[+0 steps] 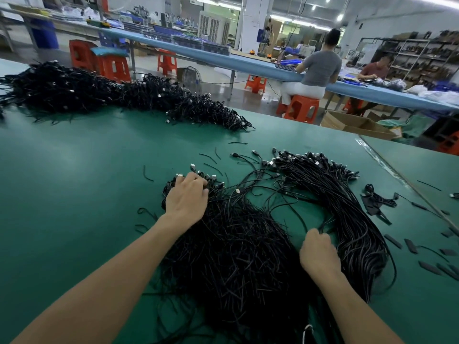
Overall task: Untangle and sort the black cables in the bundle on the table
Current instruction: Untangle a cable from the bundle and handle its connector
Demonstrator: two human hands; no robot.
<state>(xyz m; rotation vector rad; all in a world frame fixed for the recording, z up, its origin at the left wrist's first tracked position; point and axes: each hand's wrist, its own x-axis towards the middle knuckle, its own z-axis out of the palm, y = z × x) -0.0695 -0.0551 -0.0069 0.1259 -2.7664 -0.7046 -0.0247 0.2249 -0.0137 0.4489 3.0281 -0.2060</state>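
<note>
A tangled bundle of black cables [233, 256] lies on the green table [74, 194] in front of me. To its right, a combed-out sheaf of black cables [347, 207] curves toward me, its plug ends fanned out at the far end. My left hand [186, 199] rests on the far left end of the tangled bundle, fingers curled into the plug ends there. My right hand [319, 252] sits between the two groups, its fingers curled around a few cables; which strands it grips is hidden.
A long heap of black cables [119, 95] stretches across the far left of the table. Loose cable ties and black scraps [427, 252] lie at the right. The table's right edge [407, 184] runs diagonally. Two people sit at a blue bench [248, 63] beyond.
</note>
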